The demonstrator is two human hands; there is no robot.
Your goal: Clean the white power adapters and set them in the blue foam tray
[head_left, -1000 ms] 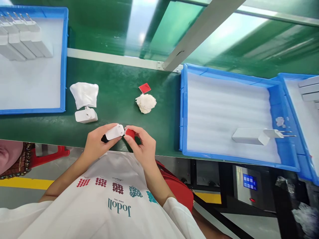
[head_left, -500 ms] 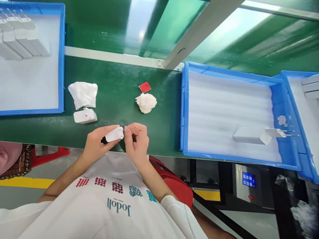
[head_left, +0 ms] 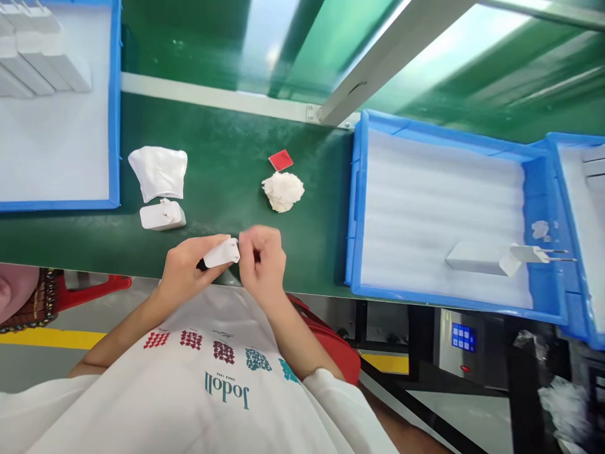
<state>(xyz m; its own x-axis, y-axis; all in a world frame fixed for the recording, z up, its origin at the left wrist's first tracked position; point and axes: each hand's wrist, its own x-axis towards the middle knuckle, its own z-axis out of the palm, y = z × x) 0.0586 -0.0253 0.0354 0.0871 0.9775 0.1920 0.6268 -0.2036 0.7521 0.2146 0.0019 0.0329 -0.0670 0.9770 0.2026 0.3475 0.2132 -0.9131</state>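
Note:
My left hand [head_left: 186, 268] is closed around a white plug-in charger [head_left: 221, 253], whose narrow end points right. Against that end sits my right hand [head_left: 265, 261], its fingers curled into a pinch; what they hold, if anything, is hidden and slightly blurred. To the left lies a second white charger [head_left: 162, 216] with its pins up, touching or nearly touching a folded white cloth [head_left: 159, 173]. Beyond my right hand are a crumpled cream-coloured wad [head_left: 283, 192] and a small red square [head_left: 282, 160].
On the right a blue tray [head_left: 358, 208] with white lining holds one charger [head_left: 482, 259] lying down. The left blue tray [head_left: 115, 126] has several chargers [head_left: 42, 60] in a row. A metal post [head_left: 378, 69] slants over the green table [head_left: 222, 157]. Another person's arm shows at far left.
My right hand has shifted slightly at the charger's end, its fingertips now blurred. The charger stays in my left hand. The whole view has moved a little.

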